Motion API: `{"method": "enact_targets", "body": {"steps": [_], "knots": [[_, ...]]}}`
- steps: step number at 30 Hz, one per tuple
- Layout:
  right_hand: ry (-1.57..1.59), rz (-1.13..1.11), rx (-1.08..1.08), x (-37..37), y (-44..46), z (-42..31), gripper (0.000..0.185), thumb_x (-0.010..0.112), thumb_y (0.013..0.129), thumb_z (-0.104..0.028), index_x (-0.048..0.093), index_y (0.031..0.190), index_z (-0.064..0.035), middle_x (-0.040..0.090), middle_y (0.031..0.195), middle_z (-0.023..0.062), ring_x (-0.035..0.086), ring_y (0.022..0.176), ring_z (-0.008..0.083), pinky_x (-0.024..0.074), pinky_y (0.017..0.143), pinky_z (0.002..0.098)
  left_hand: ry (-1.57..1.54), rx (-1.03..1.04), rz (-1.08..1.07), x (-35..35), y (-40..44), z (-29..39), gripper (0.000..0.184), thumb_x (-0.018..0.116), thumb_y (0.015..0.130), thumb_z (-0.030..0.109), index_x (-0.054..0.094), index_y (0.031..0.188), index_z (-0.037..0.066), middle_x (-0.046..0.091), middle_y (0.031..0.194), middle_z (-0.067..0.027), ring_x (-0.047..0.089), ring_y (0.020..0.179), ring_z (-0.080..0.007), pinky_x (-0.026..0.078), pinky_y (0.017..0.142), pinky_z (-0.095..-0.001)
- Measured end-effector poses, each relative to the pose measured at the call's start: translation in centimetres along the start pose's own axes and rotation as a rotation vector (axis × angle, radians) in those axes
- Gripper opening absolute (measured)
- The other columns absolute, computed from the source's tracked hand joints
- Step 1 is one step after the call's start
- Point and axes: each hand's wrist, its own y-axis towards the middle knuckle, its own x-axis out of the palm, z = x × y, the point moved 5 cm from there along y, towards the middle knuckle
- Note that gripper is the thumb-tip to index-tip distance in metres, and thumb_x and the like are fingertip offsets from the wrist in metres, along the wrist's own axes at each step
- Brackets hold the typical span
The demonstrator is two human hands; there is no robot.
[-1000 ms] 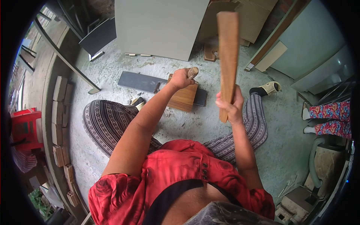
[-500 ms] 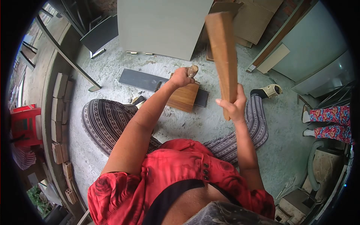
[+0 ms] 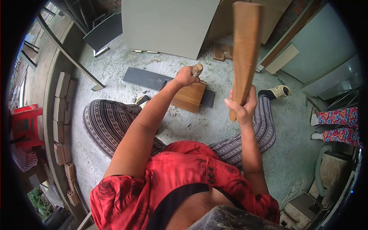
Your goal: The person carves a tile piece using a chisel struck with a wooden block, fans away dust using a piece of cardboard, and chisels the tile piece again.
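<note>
My right hand [image 3: 244, 107] is closed round the narrow end of a long wooden paddle [image 3: 245, 50]. The paddle stands raised, its broad end pointing away from me. In front of me my left hand [image 3: 186, 76] grips a rough wooden handle [image 3: 197, 69], whose worn top sticks out past the fist. What the handle belongs to is hidden by the hand. Just below that fist lies a brown wooden block [image 3: 188, 98] with visible grain. It rests on a long dark grey slab [image 3: 142, 78] on the floor between my legs.
A large pale panel [image 3: 168, 27] stands at the back. Bricks [image 3: 61, 86] line the ledge on the left, near a red plastic chair [image 3: 28, 126]. At the right are another person's legs in flowered trousers [image 3: 339, 118] and a machine with a grey hose [image 3: 318, 172].
The wooden paddle has swung to the right and is more upright, its broad end higher in view. My left hand has stayed on the handle over the block.
</note>
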Motion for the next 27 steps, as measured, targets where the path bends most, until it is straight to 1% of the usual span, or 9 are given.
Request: {"method": "enact_targets", "body": {"steps": [4,6,8,12,16,19,21,25,27], "knots": [[-0.056,0.045,-0.117,0.5,-0.6,2.0,0.054,0.073,0.060,-0.015,0.043,0.101,-0.0005,0.052,0.087,0.0071,0.052,0.075,0.0163,0.0449,0.068,0.0300,-0.044,-0.029,-0.040,0.7,0.5,-0.9,0.029,0.074,0.060,0.020,0.063,0.081,0.004,0.065,0.076,-0.0140,0.063,0.074,-0.0268,0.049,0.070,-0.0342],[-0.243,-0.068,-0.081,0.2,-0.6,4.6,0.055,0.072,0.058,-0.015,0.046,0.104,-0.0010,0.054,0.087,0.0071,0.054,0.075,0.0158,0.0461,0.070,0.0292,-0.095,-0.019,-0.025,0.9,0.7,-1.2,0.028,0.074,0.060,0.018,0.063,0.081,0.004,0.065,0.076,-0.0129,0.063,0.073,-0.0251,0.049,0.070,-0.0339],[-0.388,-0.247,0.143,0.5,-0.8,7.7,0.054,0.073,0.057,-0.015,0.048,0.103,-0.0006,0.055,0.085,0.0059,0.054,0.074,0.0157,0.0456,0.069,0.0289,-0.097,-0.033,-0.042,0.5,0.1,-0.2,0.027,0.074,0.060,0.018,0.063,0.080,0.004,0.065,0.075,-0.0122,0.063,0.073,-0.0236,0.049,0.070,-0.0335],[-0.118,-0.179,0.214,0.8,-0.9,6.6,0.049,0.072,0.056,-0.014,0.051,0.098,-0.0008,0.053,0.081,0.0042,0.053,0.072,0.0135,0.0455,0.065,0.0267,-0.233,0.070,0.071,-1.1,0.2,-1.2,0.022,0.073,0.060,0.015,0.063,0.076,0.003,0.065,0.072,-0.0094,0.062,0.069,-0.0190,0.049,0.066,-0.0316],[-0.069,-0.125,0.237,0.2,-1.1,7.5,0.049,0.072,0.056,-0.016,0.051,0.097,-0.0008,0.053,0.081,0.0041,0.053,0.071,0.0119,0.0451,0.063,0.0251,-0.381,-0.003,0.238,-4.2,0.4,-1.6,0.015,0.069,0.061,0.010,0.062,0.071,0.002,0.064,0.070,-0.0080,0.060,0.063,-0.0168,0.049,0.062,-0.0303],[-0.034,-0.094,0.247,0.3,-0.8,7.2,0.048,0.072,0.056,-0.017,0.050,0.096,-0.0008,0.052,0.081,0.0041,0.052,0.070,0.0116,0.0449,0.062,0.0245,-0.342,0.013,0.203,-4.0,0.7,-1.9,0.014,0.069,0.062,0.009,0.062,0.071,0.002,0.064,0.070,-0.0078,0.061,0.065,-0.0167,0.049,0.062,-0.0308],[-0.046,-0.079,0.214,0.7,-0.6,6.2,0.047,0.072,0.057,-0.018,0.050,0.095,-0.0010,0.052,0.083,0.0046,0.053,0.072,0.0119,0.0451,0.064,0.0250,-0.119,0.032,0.186,-2.7,0.6,-3.3,0.020,0.071,0.060,0.013,0.062,0.075,0.002,0.064,0.071,-0.0089,0.063,0.066,-0.0183,0.050,0.064,-0.0315],[-0.061,-0.067,0.080,1.2,0.6,1.3,0.054,0.073,0.058,-0.014,0.048,0.103,0.0014,0.055,0.090,0.0073,0.054,0.081,0.0147,0.0446,0.073,0.0277,-0.021,0.012,0.140,-2.0,-0.8,-0.4,0.030,0.073,0.058,0.021,0.063,0.081,0.006,0.065,0.075,-0.0115,0.063,0.073,-0.0257,0.049,0.072,-0.0338],[0.011,-0.029,-0.116,1.4,1.3,-0.8,0.057,0.073,0.059,-0.014,0.044,0.106,0.0012,0.055,0.091,0.0083,0.054,0.082,0.0157,0.0450,0.074,0.0289,0.041,-0.028,0.110,-2.0,-0.4,-0.2,0.030,0.073,0.057,0.021,0.063,0.082,0.007,0.065,0.075,-0.0110,0.063,0.075,-0.0267,0.048,0.073,-0.0340]]}}
